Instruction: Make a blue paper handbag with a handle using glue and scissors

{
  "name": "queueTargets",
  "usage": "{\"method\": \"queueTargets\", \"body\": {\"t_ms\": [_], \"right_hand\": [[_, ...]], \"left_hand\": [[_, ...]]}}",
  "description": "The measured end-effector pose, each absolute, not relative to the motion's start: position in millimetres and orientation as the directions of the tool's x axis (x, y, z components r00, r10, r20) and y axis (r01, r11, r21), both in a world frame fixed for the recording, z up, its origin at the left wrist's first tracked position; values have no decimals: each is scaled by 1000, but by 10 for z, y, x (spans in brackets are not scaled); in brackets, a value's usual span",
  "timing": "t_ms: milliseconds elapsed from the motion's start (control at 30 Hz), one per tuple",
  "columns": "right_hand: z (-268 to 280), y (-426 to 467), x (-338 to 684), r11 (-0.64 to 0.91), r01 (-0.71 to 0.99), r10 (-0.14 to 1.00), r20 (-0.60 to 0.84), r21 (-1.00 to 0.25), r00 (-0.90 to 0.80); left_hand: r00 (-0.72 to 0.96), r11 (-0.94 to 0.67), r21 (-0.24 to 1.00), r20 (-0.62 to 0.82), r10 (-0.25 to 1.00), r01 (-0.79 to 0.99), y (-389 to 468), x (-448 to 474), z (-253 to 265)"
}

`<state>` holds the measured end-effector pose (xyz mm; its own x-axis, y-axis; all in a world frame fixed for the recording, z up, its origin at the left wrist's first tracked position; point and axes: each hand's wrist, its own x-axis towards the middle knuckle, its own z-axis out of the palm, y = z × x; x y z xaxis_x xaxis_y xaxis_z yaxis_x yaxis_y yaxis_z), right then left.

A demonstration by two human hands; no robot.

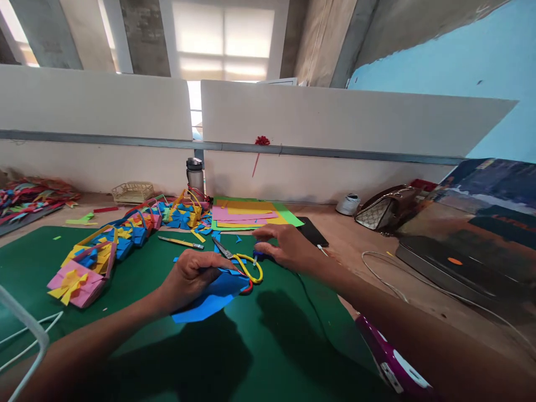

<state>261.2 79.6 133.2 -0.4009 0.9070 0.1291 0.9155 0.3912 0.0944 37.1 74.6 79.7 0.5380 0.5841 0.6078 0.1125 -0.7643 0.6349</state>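
My left hand (195, 279) pinches a folded sheet of blue paper (209, 298) by its upper edge, above the green cutting mat (142, 346). My right hand (278, 243) is to the right of it, thumb and fingers apart. Just under its thumb is a small blue tool with a pale tip (258, 256), which looks like a glue gun; its far part is hidden by the hand, and I cannot tell whether they touch. Between the hands lie scissors with yellow handles (251, 269). A red, rounded handle (248, 288) shows behind the blue paper.
A row of coloured paper baskets (121, 240) stands at left, with a yellow cutter knife (181, 242) nearby. Coloured sheets (247, 213) are stacked at the back. A dark cord (310, 301) crosses the mat. A purple device (389, 357) lies below my right forearm.
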Motion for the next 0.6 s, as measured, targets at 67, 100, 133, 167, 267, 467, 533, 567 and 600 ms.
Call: {"method": "queueTargets", "body": {"t_ms": [67, 100, 133, 167, 267, 467, 533, 567, 600], "right_hand": [[1458, 649, 2510, 592, 782, 804, 211, -193, -556], [1488, 588, 2468, 646, 709, 763, 237, -282, -601], [1498, 540, 2436, 672, 659, 739, 252, -338, -624], [1492, 508, 2413, 682, 628, 727, 251, -374, -640], [1426, 495, 2394, 692, 605, 713, 242, -393, -658], [1335, 550, 2415, 742, 592, 669, 286, -314, -686], [1321, 550, 2415, 751, 591, 659, 296, -295, -691], [1315, 549, 2415, 755, 589, 656, 298, -290, -694], [1310, 548, 2414, 756, 589, 654, 299, -286, -694]], "left_hand": [[554, -770, 628, 602, 575, 116, 770, 370, 778], [559, -767, 630, 596, 576, 119, 777, 370, 769], [558, -762, 636, 591, 582, 121, 782, 370, 760], [555, -756, 642, 588, 589, 123, 787, 372, 752], [546, -741, 660, 576, 608, 128, 797, 379, 727], [557, -717, 689, 554, 618, 110, 813, 391, 669], [551, -714, 691, 554, 624, 115, 818, 389, 652], [550, -715, 690, 554, 625, 117, 821, 388, 646], [551, -715, 689, 554, 624, 118, 823, 387, 642]]}}
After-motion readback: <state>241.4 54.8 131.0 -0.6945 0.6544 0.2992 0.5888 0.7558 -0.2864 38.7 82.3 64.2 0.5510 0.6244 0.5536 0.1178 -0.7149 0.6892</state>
